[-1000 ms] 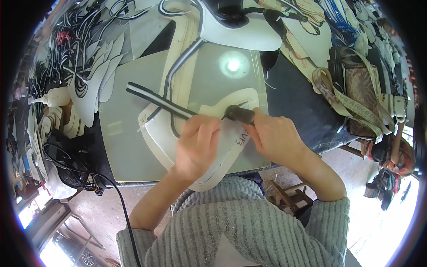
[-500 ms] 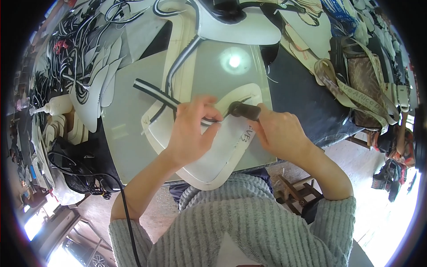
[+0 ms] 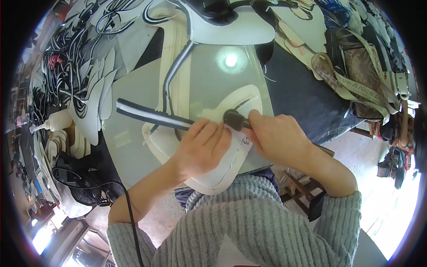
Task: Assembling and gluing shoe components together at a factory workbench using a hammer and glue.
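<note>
A white panel with a cream border (image 3: 213,186) lies on the grey board in front of me. My left hand (image 3: 201,147) rests over its middle, fingers curled round the end of a black-and-white strip (image 3: 151,115); the strip's free end sticks out to the left. My right hand (image 3: 281,137) grips a hammer by its short handle, most of which the fingers hide. The hammer's dark round head (image 3: 234,119) is just right of my left fingertips, low over the panel. Whether it touches the panel, I cannot tell.
The grey board (image 3: 126,155) lies on a black tabletop (image 3: 296,95). Beyond the panel is a larger white piece with striped edging (image 3: 227,33). Heaped strips (image 3: 66,58) and a white squeeze bottle (image 3: 58,120) are at left, a patterned bag (image 3: 362,71) at right. A black cable (image 3: 129,209) crosses my left arm.
My left hand has closed round the strip and shifted slightly right and nearer me. The strip's free end has swung left. The hammer head now sits right beside my left fingers.
</note>
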Demonstrator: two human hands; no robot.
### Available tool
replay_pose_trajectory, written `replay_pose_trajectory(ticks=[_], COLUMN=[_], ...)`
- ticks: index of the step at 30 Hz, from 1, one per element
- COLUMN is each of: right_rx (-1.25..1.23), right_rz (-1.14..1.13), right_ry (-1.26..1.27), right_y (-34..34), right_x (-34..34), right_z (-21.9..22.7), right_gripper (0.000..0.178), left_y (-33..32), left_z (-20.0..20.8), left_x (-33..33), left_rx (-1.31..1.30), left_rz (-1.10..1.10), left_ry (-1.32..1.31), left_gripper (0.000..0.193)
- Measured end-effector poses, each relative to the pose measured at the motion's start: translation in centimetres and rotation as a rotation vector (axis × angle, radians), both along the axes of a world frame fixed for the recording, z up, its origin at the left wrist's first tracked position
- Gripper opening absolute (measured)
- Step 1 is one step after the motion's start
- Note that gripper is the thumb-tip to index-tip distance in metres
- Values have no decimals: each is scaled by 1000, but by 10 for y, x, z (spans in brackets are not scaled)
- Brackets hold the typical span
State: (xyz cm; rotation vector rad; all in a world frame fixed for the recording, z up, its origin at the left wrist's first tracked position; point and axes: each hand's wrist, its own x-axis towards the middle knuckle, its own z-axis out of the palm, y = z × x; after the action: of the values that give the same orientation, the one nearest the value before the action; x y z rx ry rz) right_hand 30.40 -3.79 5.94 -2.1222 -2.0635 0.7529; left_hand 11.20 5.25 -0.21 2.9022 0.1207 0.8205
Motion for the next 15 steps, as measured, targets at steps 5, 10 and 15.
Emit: replay_pose_trajectory(ticks=[5, 10, 15], right_rx=[37, -17, 8], right_rz=[-7, -21, -43], right_ry=[-11, -34, -2], right_y=[-5, -3, -7], right_x=[1, 1, 2], right_z=[-6, -8, -9], right_gripper=[32, 32, 33], left_y=[5, 30, 24], left_z=[4, 17, 2], left_x=[-2, -3, -8], left_rx=[-125, -910, -503], left_rz=[-15, 262, -57], left_ry=[26, 264, 139], left_gripper=[37, 49, 33])
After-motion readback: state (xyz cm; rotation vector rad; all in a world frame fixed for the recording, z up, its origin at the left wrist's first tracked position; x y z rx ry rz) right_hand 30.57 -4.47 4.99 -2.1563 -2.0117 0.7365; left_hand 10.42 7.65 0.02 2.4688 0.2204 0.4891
